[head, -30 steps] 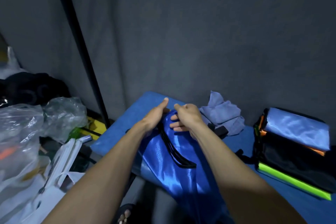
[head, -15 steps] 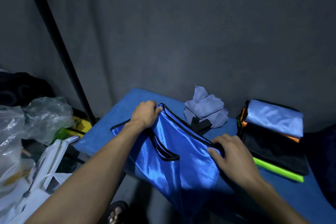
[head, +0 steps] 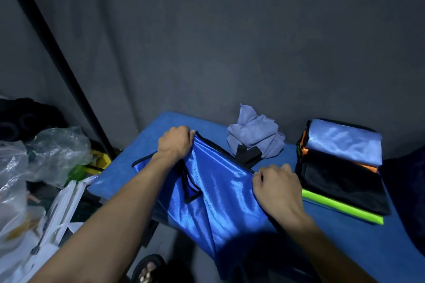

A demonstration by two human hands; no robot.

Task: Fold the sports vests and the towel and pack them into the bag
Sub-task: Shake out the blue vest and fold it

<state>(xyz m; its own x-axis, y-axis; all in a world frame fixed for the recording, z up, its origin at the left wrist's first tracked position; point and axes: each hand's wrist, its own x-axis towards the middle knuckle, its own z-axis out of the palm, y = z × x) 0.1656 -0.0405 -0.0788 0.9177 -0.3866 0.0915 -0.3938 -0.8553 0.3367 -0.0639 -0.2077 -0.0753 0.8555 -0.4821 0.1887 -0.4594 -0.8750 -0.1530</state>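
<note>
A shiny blue vest (head: 218, 193) with black trim lies across the blue table (head: 345, 236) and hangs over its front edge. My left hand (head: 176, 142) grips the vest's far left corner at the black edge. My right hand (head: 276, 187) pinches the same black-trimmed edge further right. A crumpled pale purple towel (head: 255, 133) sits behind the vest near the wall. At the right stands a stack of folded vests (head: 342, 167), pale blue on top, then orange, black and neon green.
A grey curtain backs the table. A black pole (head: 57, 57) slants down at the left. Clear plastic bags (head: 46, 151) and a white bag (head: 57, 225) crowd the floor to the left. A sandalled foot (head: 149, 269) shows below the table edge.
My hands were together at the vest's middle; the right hand slid right along the black edge, stretching the fabric flat. In the last half second both hands stay about where they were.
</note>
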